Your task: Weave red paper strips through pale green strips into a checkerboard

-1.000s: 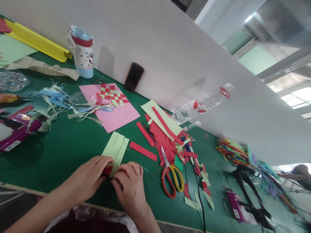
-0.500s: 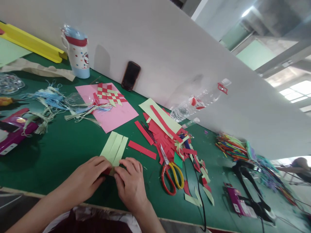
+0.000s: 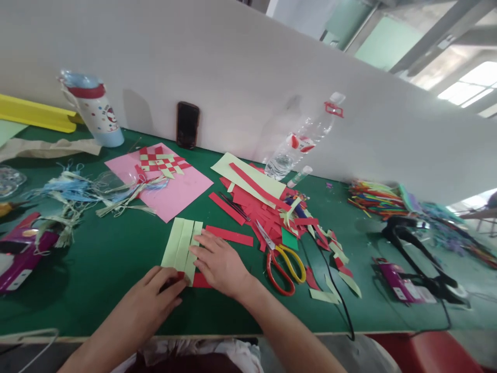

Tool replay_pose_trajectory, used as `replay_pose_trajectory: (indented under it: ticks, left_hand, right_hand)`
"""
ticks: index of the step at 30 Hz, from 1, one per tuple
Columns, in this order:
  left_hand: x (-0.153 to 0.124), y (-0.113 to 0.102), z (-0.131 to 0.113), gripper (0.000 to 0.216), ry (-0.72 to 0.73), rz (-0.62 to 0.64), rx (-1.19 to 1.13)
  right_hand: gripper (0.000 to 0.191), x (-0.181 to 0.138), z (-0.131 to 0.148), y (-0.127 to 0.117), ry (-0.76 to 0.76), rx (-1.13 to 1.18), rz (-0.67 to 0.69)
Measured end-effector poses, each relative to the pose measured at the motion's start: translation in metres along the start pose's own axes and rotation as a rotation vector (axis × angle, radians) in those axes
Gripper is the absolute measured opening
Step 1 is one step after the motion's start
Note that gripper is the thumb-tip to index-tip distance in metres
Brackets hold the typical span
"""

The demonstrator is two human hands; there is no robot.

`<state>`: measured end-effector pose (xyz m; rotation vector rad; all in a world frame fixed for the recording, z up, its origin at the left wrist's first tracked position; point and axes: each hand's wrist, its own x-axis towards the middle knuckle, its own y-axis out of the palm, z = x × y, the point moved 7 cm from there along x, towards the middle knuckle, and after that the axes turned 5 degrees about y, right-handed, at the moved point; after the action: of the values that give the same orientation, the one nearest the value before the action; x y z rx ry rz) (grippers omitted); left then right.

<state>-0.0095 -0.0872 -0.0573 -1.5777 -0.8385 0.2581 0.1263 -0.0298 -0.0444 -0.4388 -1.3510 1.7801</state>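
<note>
A pale green paper (image 3: 178,246) cut into lengthwise strips lies flat on the table in front of me. My left hand (image 3: 157,290) is at its lower edge, fingers curled and pinching a red paper strip (image 3: 202,281) that crosses the green paper there and sticks out to the right. With fingers stretched out, my right hand (image 3: 222,263) rests on the right-hand green strip and partly covers the red one. Another red strip (image 3: 233,236) lies just beyond my right hand. Scissors (image 3: 281,261) with red and yellow handles lie to its right, blades parted.
A pile of red paper strips (image 3: 260,210) sits behind the scissors. Pink paper (image 3: 174,194) bears a red-and-green woven piece (image 3: 159,160). A phone (image 3: 188,124), a plastic bottle (image 3: 297,140) and a blue-and-white flask (image 3: 97,116) stand along the wall. A black cable (image 3: 341,295) crosses the right side.
My right hand has moved up and right from the paper's lower edge onto its right strip, fingers stretched. A red strip now shows out to the right. The whole view has shifted.
</note>
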Motion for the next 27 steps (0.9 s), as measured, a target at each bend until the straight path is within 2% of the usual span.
replay_pose_trajectory:
  ticks: [4, 8, 12, 17, 22, 27]
  left_hand:
    - [-0.004, -0.001, -0.009, 0.031, 0.035, 0.009, 0.109]
    - [-0.011, -0.006, -0.021, 0.03, 0.048, -0.093, 0.242]
    - [-0.015, -0.007, -0.029, 0.03, 0.017, -0.183, 0.241]
    - [-0.018, 0.006, -0.022, 0.051, -0.035, -0.09, 0.295]
    - [-0.023, 0.011, -0.008, 0.071, -0.089, -0.041, 0.28]
    - [-0.026, 0.012, -0.007, 0.07, -0.057, -0.025, 0.245]
  right_hand:
    - [0.028, 0.008, -0.011, 0.01, -0.012, -0.016, 0.051]
    - [0.03, 0.006, -0.013, 0.013, -0.003, -0.019, 0.051]
    - [0.031, 0.004, -0.012, 0.014, 0.003, -0.018, 0.075]
    - [0.032, 0.004, -0.012, 0.013, 0.015, -0.02, 0.116]
    - [0.032, 0.004, -0.011, 0.01, 0.005, -0.027, 0.085]
    - [0.03, 0.003, -0.012, 0.011, 0.013, -0.026, 0.027]
